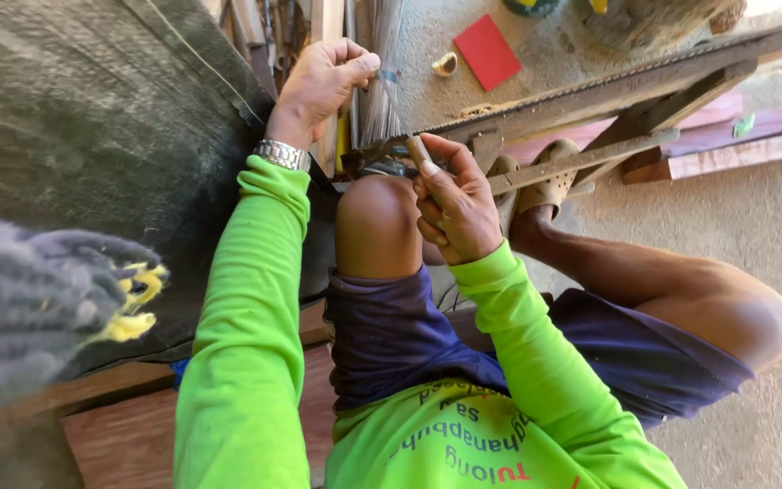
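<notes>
Head view: concrete floor [753, 226] under wooden frame [590, 91], right hand [454, 208] gripping stick [420, 149]

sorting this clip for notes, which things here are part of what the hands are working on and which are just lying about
In hand:
left hand gripping the bundle of thin strands
right hand holding a small pale stick at the dark piece on the knee

Lying about:
red card
small shell-like piece
wooden planks
grey fabric with yellow fringe

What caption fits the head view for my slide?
Seated person's left hand grips a bundle of thin strands; right hand pinches a small stick above the knee.
</notes>
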